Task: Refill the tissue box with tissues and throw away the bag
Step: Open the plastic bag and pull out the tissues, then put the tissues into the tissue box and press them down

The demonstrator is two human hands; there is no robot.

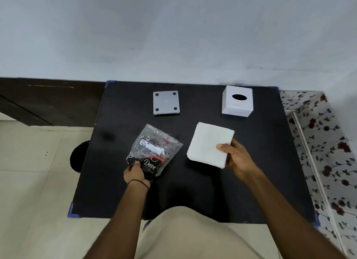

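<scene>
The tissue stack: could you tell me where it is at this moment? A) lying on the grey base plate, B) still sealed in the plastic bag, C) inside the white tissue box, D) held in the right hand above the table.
D: the right hand grips the tissue stack at its edge, outside the plastic bag that the left hand holds, and apart from the tissue box.

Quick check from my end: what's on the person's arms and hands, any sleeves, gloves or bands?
Both forearms are bare, with no sleeves in view and no gloves. The left hand has a thin black band around its wrist. The right hand shows no band, watch or ring that I can see.
</scene>
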